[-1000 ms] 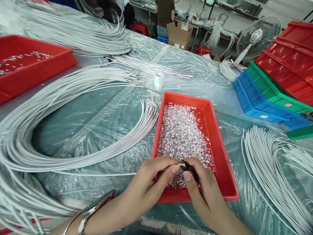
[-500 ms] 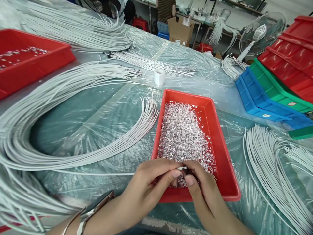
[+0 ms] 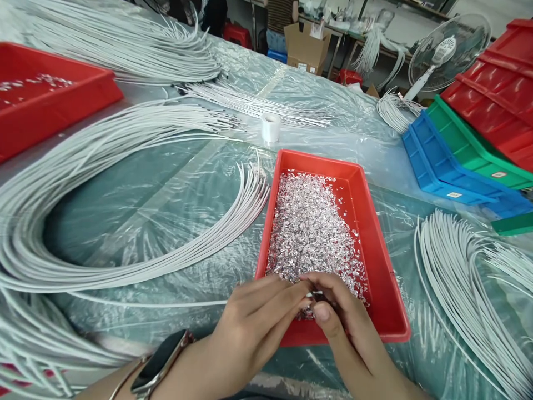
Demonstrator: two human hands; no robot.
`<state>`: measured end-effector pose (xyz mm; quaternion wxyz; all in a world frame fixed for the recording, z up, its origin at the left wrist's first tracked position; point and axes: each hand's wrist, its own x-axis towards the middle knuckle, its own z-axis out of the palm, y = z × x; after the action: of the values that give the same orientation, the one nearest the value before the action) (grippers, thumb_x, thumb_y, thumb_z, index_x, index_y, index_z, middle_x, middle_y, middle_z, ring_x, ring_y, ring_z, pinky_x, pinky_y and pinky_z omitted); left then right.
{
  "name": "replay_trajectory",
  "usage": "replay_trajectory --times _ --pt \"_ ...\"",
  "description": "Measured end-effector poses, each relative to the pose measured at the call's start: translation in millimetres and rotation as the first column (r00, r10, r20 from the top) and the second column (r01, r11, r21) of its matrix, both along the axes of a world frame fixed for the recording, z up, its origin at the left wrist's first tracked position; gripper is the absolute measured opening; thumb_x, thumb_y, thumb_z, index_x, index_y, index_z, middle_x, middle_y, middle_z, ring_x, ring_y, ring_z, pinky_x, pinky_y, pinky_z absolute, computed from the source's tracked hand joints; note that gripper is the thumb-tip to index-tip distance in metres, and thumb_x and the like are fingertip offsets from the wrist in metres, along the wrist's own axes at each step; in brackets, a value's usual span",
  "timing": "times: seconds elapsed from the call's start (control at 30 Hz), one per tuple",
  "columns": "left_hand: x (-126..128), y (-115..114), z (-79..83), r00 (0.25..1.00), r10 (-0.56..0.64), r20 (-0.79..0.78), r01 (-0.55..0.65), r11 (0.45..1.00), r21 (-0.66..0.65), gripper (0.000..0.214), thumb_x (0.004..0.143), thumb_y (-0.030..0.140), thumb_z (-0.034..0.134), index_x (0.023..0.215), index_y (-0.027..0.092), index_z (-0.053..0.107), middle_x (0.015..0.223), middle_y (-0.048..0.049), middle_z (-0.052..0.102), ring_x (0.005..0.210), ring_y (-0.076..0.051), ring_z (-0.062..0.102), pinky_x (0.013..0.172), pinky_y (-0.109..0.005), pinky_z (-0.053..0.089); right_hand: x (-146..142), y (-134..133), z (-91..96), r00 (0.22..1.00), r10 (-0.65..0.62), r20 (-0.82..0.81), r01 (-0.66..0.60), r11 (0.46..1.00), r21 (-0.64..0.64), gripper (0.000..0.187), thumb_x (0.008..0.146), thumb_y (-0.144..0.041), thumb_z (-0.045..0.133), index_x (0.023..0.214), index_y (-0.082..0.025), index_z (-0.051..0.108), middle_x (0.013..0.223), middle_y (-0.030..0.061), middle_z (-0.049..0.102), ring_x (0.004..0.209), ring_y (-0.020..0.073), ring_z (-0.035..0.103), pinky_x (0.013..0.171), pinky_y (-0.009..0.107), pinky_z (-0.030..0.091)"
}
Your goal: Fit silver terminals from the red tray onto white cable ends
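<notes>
My left hand (image 3: pixel 260 322) is closed around a white cable (image 3: pixel 166 304), which trails off to the left across the table. The tip of that cable shows between the fingertips of both hands. My right hand (image 3: pixel 353 328) is closed in a pinch right at the tip, around something small and dark that I cannot make out. Both hands are over the near end of a red tray (image 3: pixel 377 250). Small shiny metal pieces (image 3: pixel 314 222) are heaped in that tray.
Bundles of white cables lie left (image 3: pixel 125 272) and right (image 3: pixel 466 289). A second red tray (image 3: pixel 62 119) is at the far left. Behind the near tray stands a clear tape roll (image 3: pixel 270 129). Stacked blue bins (image 3: pixel 441 166), a fan (image 3: pixel 445 53) and a person (image 3: pixel 281 22) are farther back.
My left hand has rolled over, its back now turned up and its fingers covering more of the cable's end. My right hand stays at the tip, nearly unmoved.
</notes>
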<state>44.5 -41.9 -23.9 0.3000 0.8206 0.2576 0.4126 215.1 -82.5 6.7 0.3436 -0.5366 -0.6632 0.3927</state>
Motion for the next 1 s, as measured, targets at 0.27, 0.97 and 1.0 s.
replay_trajectory --times 0.27,0.97,1.0 --pt "-3.3 -2.9 3.1 0.999 -0.023 -0.046 0.023 1.000 0.006 0.022 0.089 0.002 0.046 0.107 0.013 0.053 0.087 -0.0062 0.065 0.072 -0.013 0.057 0.068 -0.024 0.048 -2.7 -2.4 -1.5 0.990 0.010 -0.140 -0.009 1.000 0.008 0.034 0.094 -0.019 0.042 0.125 -0.032 0.043 0.109 0.0010 0.065 0.101 0.0141 0.063 0.084 0.024 0.051" --pt "-0.8 2.5 19.1 0.995 0.041 -0.086 -0.058 0.977 -0.205 0.015 0.091 0.010 0.047 0.099 0.020 0.056 0.079 0.0055 0.067 0.065 -0.005 0.064 0.062 -0.014 0.046 17.3 2.3 8.6 0.989 -0.057 0.133 0.027 0.976 0.218 0.031 0.084 -0.012 0.061 0.109 -0.029 0.058 0.079 -0.0043 0.068 0.056 0.0082 0.058 0.053 0.019 0.047" --pt "-0.9 2.3 19.7 0.995 0.038 -0.097 -0.056 0.980 -0.189 0.015 0.091 0.010 0.047 0.099 0.020 0.056 0.080 0.0053 0.067 0.067 -0.005 0.064 0.063 -0.015 0.045 17.7 3.2 8.8 0.990 -0.037 0.138 0.003 0.971 0.238 0.030 0.084 -0.011 0.061 0.108 -0.028 0.058 0.080 -0.0039 0.069 0.057 0.0083 0.059 0.055 0.019 0.048"
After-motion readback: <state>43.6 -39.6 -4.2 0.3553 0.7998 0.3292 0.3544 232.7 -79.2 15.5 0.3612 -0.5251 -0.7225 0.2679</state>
